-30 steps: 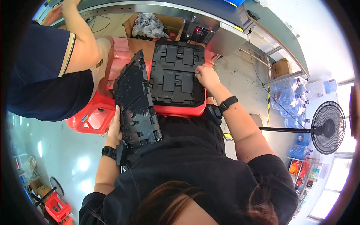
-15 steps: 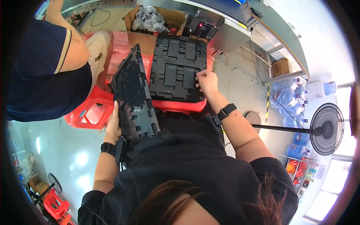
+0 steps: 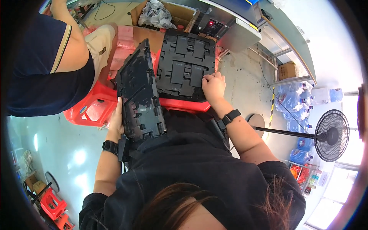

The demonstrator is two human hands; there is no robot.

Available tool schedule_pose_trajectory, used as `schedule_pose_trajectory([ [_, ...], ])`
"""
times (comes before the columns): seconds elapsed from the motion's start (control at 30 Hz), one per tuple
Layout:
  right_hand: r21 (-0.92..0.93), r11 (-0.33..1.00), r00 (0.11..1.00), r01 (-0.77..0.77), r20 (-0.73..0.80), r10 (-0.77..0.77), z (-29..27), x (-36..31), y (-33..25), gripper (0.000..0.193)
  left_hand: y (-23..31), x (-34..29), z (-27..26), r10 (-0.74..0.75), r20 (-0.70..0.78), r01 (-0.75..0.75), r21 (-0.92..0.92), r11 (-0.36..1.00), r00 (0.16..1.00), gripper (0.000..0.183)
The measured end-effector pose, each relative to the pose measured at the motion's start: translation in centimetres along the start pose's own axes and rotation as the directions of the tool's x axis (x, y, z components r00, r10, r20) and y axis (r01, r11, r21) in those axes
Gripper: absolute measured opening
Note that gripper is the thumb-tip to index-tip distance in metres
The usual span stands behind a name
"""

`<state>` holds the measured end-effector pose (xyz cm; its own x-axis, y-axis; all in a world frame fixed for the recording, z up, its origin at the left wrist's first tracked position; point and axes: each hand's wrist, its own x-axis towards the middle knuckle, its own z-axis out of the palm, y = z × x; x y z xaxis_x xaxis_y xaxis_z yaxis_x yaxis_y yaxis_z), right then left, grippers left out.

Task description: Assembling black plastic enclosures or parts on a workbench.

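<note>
A black moulded plastic panel [image 3: 140, 92] stands tilted on its edge, its ribbed, slotted side facing right. My left hand [image 3: 116, 118] grips it from its left side, most of the fingers hidden behind it. To its right, a second black moulded plastic panel [image 3: 182, 90] with raised rectangular blocks lies on a red plastic stool [image 3: 186, 104]. My right hand [image 3: 214, 86] is at this panel's right edge, fingers curled and pinched together. Whatever is between those fingertips, if anything, is hidden.
A person in a dark shirt [image 3: 42, 76] sits close on the left, beside another red stool [image 3: 92, 109]. An open cardboard box [image 3: 178, 17] holding plastic bags stands ahead. A standing fan [image 3: 331, 136] and wrapped water bottles [image 3: 289, 97] are on the right.
My right hand has turned slightly, its fingers closer over the right edge of the lying panel. The left hand still holds the tilted panel. The whole view has shifted a little.
</note>
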<state>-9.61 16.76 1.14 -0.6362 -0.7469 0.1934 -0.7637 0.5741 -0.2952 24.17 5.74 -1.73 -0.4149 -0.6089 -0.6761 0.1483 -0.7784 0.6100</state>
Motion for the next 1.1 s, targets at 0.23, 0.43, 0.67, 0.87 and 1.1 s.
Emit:
schedule_pose_trajectory([
  [0.23, 0.011, 0.992, 0.992, 0.126, -0.019, -0.126, -0.3, -0.9, 0.9, 0.017, -0.4, 0.4, -0.3, -0.017, -0.027, 0.016, -0.009, 1.000, 1.000, 0.059],
  [0.43, 0.026, 0.993, 0.991, 0.118, -0.059, -0.116, -0.3, -0.2, 0.4, 0.016, -0.3, 0.6, 0.0, -0.009, -0.036, 0.009, -0.001, 1.000, 0.999, 0.058],
  [0.67, -0.274, 0.957, 0.981, 0.100, 0.189, -0.048, -0.6, 1.9, -1.5, 0.016, -0.1, 0.3, 0.6, -0.024, -0.026, 0.024, 0.024, 0.999, 0.999, 0.056],
  [0.87, -0.378, 0.918, 0.975, 0.120, 0.217, -0.038, -0.3, 1.9, -2.5, 0.017, -0.1, 0.5, 0.7, -0.039, -0.012, 0.040, 0.023, 0.999, 0.999, 0.054],
  [1.1, -0.256, 0.958, 0.984, 0.132, 0.147, -0.096, -0.1, 1.3, -1.7, 0.018, 0.0, 0.4, 0.4, -0.042, -0.031, 0.044, 0.057, 0.997, 0.999, 0.054],
])
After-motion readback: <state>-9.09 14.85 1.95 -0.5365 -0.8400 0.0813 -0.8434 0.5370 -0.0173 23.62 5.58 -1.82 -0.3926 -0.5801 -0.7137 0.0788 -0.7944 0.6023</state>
